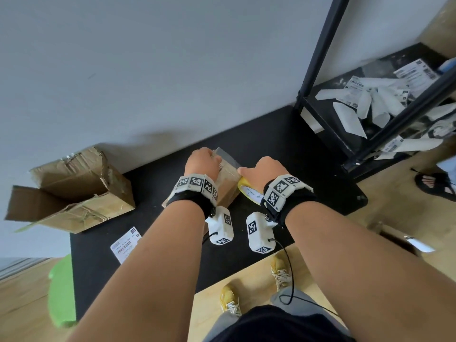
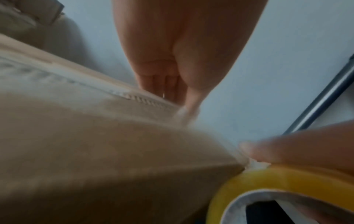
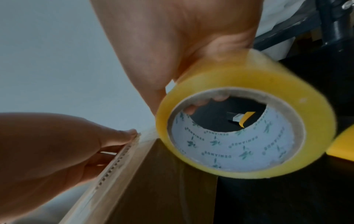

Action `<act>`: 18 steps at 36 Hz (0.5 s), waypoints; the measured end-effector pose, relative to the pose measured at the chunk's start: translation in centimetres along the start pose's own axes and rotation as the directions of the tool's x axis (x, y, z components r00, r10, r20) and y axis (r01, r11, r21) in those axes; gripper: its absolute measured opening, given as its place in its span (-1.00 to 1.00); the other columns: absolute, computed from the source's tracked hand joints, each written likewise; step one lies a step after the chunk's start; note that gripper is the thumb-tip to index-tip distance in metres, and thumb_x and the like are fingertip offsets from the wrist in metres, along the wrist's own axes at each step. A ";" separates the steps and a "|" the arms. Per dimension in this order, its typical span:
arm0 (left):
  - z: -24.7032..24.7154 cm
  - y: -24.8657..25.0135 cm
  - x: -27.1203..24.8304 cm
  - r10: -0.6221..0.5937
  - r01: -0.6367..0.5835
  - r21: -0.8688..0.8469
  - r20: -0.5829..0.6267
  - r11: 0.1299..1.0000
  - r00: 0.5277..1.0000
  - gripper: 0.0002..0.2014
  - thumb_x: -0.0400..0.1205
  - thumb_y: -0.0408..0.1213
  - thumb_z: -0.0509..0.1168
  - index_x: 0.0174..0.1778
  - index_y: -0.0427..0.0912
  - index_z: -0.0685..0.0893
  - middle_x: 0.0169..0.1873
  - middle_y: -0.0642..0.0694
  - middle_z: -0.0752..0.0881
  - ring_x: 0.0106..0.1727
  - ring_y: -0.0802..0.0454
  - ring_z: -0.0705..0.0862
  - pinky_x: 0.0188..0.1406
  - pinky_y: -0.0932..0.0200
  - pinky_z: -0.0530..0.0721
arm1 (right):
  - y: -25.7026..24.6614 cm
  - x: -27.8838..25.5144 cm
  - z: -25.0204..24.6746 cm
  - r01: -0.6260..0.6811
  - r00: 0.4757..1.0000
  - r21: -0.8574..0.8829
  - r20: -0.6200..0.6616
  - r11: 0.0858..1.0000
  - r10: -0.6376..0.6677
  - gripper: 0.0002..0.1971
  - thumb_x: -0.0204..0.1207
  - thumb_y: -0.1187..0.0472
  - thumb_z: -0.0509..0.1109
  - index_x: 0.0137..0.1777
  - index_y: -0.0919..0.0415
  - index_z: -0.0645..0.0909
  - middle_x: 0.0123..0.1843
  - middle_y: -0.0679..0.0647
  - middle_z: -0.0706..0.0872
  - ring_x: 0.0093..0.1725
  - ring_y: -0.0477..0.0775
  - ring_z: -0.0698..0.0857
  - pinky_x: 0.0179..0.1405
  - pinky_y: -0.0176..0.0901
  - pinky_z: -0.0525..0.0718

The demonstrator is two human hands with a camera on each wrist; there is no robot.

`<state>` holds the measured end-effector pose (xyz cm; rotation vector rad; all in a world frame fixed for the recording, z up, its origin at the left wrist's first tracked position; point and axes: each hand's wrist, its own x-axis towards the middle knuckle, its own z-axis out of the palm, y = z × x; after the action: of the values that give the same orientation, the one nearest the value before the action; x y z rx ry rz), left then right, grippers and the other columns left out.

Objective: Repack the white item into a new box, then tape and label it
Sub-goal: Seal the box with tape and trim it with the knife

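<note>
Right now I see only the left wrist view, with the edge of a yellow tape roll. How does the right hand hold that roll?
Observer: The right hand grips the tape roll, with fingertips inside its core.
Operator: Is a label ready somewhere?
Observer: Yes, a printed label lies on the black mat, at its near left part.
Operator: And the old box?
Observer: The opened old box lies left of the new box, apart from it.
</note>
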<state>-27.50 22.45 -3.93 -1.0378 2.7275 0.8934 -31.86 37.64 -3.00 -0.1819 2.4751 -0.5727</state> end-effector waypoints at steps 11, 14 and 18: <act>-1.1 -2.5 -0.8 -0.341 0.336 -0.060 -0.129 0.940 0.931 -0.64 0.71 -0.11 0.20 0.30 -0.28 0.52 0.23 -0.24 0.64 0.23 -0.20 0.64 -0.10 0.08 0.46 | -1.6 2.2 -1.1 0.232 0.973 0.061 -0.009 0.971 -0.232 -0.73 0.53 -0.07 0.28 -0.04 0.14 0.59 -0.12 0.04 0.66 -0.10 0.09 0.64 -0.21 -0.11 0.48; -1.0 -2.2 -1.8 -0.356 0.344 -0.090 -0.195 0.935 0.914 -0.69 0.72 -0.21 0.15 0.33 -0.29 0.44 0.32 -0.27 0.52 0.31 -0.23 0.55 0.06 0.02 0.49 | -2.4 2.5 -0.9 0.252 0.967 0.035 0.024 0.967 -0.253 -0.73 0.54 -0.04 0.28 0.01 0.16 0.62 -0.07 0.06 0.68 -0.08 0.11 0.65 -0.17 -0.09 0.52; -0.1 -2.0 -3.1 -0.135 0.158 0.042 -0.332 0.987 0.934 -0.71 0.65 -0.25 0.24 0.25 -0.26 0.50 0.27 -0.21 0.50 0.30 -0.17 0.44 0.23 0.02 0.44 | -2.7 2.8 -0.7 0.246 0.969 0.040 0.027 0.968 -0.247 -0.66 0.48 -0.03 0.28 -0.02 0.24 0.68 -0.10 0.13 0.74 -0.10 0.18 0.70 -0.09 0.00 0.64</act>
<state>-23.83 23.02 -3.96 -1.4735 2.8622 0.6496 -34.58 34.76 -2.74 -0.4866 2.4254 -0.7115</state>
